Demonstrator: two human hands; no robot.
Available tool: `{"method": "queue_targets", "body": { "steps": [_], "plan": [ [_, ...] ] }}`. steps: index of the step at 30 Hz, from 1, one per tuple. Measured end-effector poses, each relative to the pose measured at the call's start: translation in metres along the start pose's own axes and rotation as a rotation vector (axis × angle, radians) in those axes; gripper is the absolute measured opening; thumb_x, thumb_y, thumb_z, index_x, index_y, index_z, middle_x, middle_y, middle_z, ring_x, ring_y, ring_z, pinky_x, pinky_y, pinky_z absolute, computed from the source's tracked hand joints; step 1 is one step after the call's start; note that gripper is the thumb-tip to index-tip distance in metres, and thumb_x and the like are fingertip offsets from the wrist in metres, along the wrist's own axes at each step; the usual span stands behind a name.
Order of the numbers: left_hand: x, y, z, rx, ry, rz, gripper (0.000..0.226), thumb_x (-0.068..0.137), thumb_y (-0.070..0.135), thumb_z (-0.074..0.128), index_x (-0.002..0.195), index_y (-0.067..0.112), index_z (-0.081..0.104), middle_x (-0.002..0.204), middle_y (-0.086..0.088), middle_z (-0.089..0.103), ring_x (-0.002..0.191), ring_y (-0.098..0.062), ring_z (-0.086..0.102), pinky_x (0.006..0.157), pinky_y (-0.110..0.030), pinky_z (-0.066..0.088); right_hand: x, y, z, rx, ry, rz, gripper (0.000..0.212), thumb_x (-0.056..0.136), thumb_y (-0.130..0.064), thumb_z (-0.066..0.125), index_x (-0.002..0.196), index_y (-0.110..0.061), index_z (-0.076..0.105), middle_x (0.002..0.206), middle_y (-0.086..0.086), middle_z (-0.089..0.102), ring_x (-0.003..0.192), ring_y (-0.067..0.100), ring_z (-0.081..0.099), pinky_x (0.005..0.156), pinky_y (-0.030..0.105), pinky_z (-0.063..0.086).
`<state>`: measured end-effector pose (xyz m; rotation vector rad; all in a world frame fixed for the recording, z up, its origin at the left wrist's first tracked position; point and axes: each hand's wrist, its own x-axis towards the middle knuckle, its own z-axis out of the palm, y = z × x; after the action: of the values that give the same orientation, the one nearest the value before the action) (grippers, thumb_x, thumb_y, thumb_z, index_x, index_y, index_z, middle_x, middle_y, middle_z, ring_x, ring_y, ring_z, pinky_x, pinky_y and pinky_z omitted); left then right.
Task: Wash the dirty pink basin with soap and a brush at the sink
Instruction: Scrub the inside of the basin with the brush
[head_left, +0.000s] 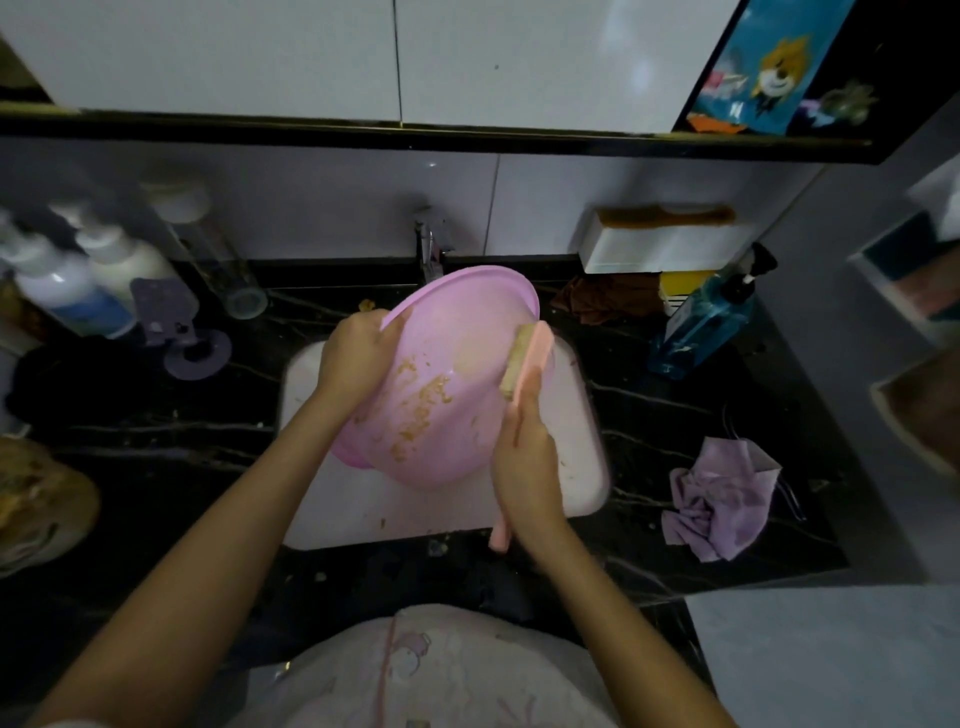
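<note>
One white sink (332, 509) set in a dark counter (156, 415) leaves bare room at its near edge. Over it tilts one pink basin (447, 374), rim gripped by the left hand (358, 353). The right hand (524, 457) clasps one brush (524, 353), bristles against the basin.

Pink basin (457, 364): smooth plastic, faintly translucent with a soft sheen; inner wall smeared with rough, grainy tan residue. Brush (524, 358): pink plastic back, pale tan bristles looking coarse. Sink (582, 457): white, smooth, glossy like glazed ceramic, flecked with grit. Surface (649, 415): black polished stone look with pale veins, reflective. Faucet (430, 249): shiny metal. Wall tiles (322, 197): white, glossy. Cloth (719, 499): lilac fabric, soft, matt, crumpled. Blue bottle (701, 327): clear glossy plastic, black pump.
</note>
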<state>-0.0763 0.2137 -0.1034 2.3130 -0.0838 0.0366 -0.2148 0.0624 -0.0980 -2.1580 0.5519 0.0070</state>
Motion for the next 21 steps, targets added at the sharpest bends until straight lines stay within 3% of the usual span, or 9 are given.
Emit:
{"method": "queue_targets", "body": {
  "steps": [2, 4, 6, 8, 11, 13, 15, 19, 21],
  "plan": [
    [0.001, -0.006, -0.004, -0.019, 0.006, 0.002, 0.051, 0.093, 0.046, 0.042, 0.060, 0.009, 0.050, 0.062, -0.012, 0.054, 0.063, -0.030, 0.053, 0.059, -0.034, 0.037, -0.017, -0.001, -0.001, -0.072, -0.110, -0.100, 0.061, 0.102, -0.028, 0.027, 0.148, -0.036, -0.012, 0.069, 0.002, 0.053, 0.068, 0.025, 0.058, 0.059, 0.028, 0.037],
    [0.000, -0.009, -0.006, -0.029, -0.001, 0.008, 0.049, 0.089, 0.049, 0.039, 0.053, 0.016, 0.041, 0.057, -0.008, 0.049, 0.060, -0.026, 0.048, 0.058, -0.033, 0.035, 0.006, 0.010, -0.006, -0.182, -0.079, -0.060, 0.062, 0.101, -0.029, 0.028, 0.148, -0.039, -0.011, 0.076, 0.005, 0.058, 0.074, 0.028, 0.061, 0.063, 0.032, 0.042],
    [-0.001, -0.008, -0.004, -0.033, -0.006, 0.013, 0.049, 0.086, 0.053, 0.037, 0.053, 0.017, 0.040, 0.058, -0.008, 0.050, 0.061, -0.023, 0.047, 0.058, -0.033, 0.035, 0.046, 0.011, -0.018, -0.020, 0.041, 0.044, 0.058, 0.100, -0.035, 0.031, 0.148, -0.043, 0.001, 0.091, 0.007, 0.065, 0.081, 0.025, 0.063, 0.073, 0.040, 0.053],
    [-0.001, -0.008, -0.002, -0.031, -0.003, 0.006, 0.049, 0.086, 0.054, 0.037, 0.054, 0.018, 0.041, 0.061, -0.009, 0.052, 0.062, -0.023, 0.048, 0.059, -0.032, 0.035, 0.054, 0.008, -0.022, 0.056, 0.066, 0.091, 0.052, 0.100, -0.035, 0.030, 0.149, -0.038, 0.014, 0.101, 0.012, 0.065, 0.084, 0.021, 0.062, 0.078, 0.038, 0.054],
    [0.001, -0.011, -0.004, -0.049, 0.020, -0.018, 0.048, 0.091, 0.048, 0.043, 0.054, 0.018, 0.042, 0.062, -0.009, 0.052, 0.063, -0.026, 0.050, 0.060, -0.033, 0.035, 0.007, -0.005, -0.018, 0.067, -0.055, 0.033, 0.039, 0.103, -0.032, 0.027, 0.141, -0.029, 0.034, 0.080, 0.023, 0.060, 0.067, 0.018, 0.064, 0.054, 0.023, 0.044],
    [0.002, -0.015, -0.004, -0.058, 0.035, -0.028, 0.046, 0.093, 0.043, 0.046, 0.055, 0.018, 0.042, 0.061, -0.011, 0.050, 0.066, -0.037, 0.054, 0.060, -0.032, 0.035, -0.011, -0.007, -0.014, -0.022, -0.136, -0.090, 0.049, 0.102, -0.030, 0.027, 0.149, -0.035, 0.014, 0.072, 0.008, 0.056, 0.062, 0.017, 0.056, 0.052, 0.027, 0.034],
    [0.003, -0.015, -0.003, -0.090, 0.028, -0.026, 0.046, 0.091, 0.045, 0.046, 0.055, 0.017, 0.042, 0.063, -0.018, 0.053, 0.074, -0.043, 0.059, 0.061, -0.034, 0.037, 0.015, 0.002, -0.014, -0.115, -0.059, -0.080, 0.054, 0.102, -0.029, 0.027, 0.150, -0.035, 0.005, 0.077, 0.006, 0.056, 0.069, 0.021, 0.054, 0.059, 0.028, 0.036],
    [0.003, -0.014, -0.004, -0.114, 0.018, -0.027, 0.044, 0.090, 0.047, 0.046, 0.059, 0.016, 0.048, 0.068, -0.021, 0.059, 0.067, -0.037, 0.057, 0.063, -0.037, 0.043, 0.061, 0.009, -0.021, 0.148, 0.083, 0.155, 0.050, 0.098, -0.035, 0.033, 0.147, -0.028, 0.029, 0.109, 0.010, 0.065, 0.091, 0.024, 0.060, 0.078, 0.035, 0.050],
    [0.002, -0.015, -0.008, -0.120, 0.026, -0.028, 0.045, 0.091, 0.046, 0.047, 0.056, 0.017, 0.046, 0.064, -0.019, 0.056, 0.064, -0.025, 0.051, 0.062, -0.035, 0.040, 0.041, 0.005, -0.017, 0.140, 0.051, 0.093, 0.049, 0.100, -0.028, 0.033, 0.148, -0.031, 0.026, 0.098, 0.008, 0.066, 0.083, 0.022, 0.060, 0.069, 0.031, 0.048]
  ]
}}
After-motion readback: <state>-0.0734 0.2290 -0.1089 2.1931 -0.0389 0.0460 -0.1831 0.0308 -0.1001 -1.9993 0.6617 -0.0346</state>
